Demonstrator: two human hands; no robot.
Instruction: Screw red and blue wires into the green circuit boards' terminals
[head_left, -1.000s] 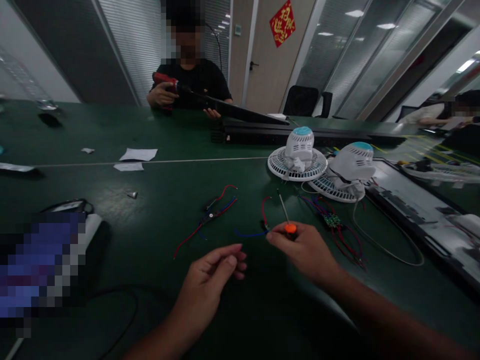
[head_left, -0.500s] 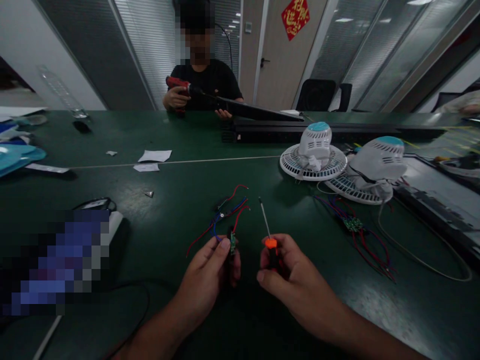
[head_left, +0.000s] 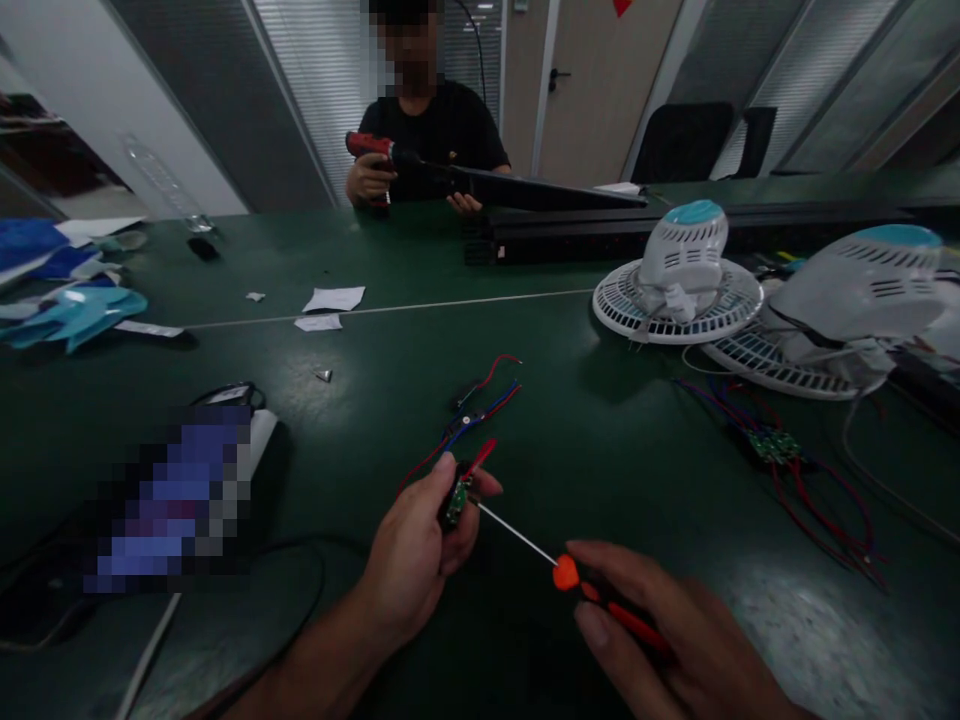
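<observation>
Between the thumb and fingers of my left hand point(head_left: 420, 540) is a small green circuit board point(head_left: 457, 498) with red and blue wires. My right hand point(head_left: 652, 620) is closed around the orange and black handle of a screwdriver point(head_left: 566, 573). Its thin shaft slants up to the left, and the tip is at the board's right edge; whether it touches the board I cannot tell. Just beyond my left hand, a small dark part with red and blue wires point(head_left: 466, 420) lies on the green table point(head_left: 570, 420).
To the right stand two white fan housings point(head_left: 684, 265) on round grilles, with a wired circuit board point(head_left: 776, 445) in front. A blurred-out device point(head_left: 180, 490) lies at left. Paper scraps point(head_left: 334, 299) and a plastic bottle point(head_left: 169, 185) are farther back. Across the table a person holds a red drill point(head_left: 371, 146).
My right hand has moved down and right, and the screwdriver has swung from upright to pointing left, its tip now at the board. The camera view has shifted somewhat.
</observation>
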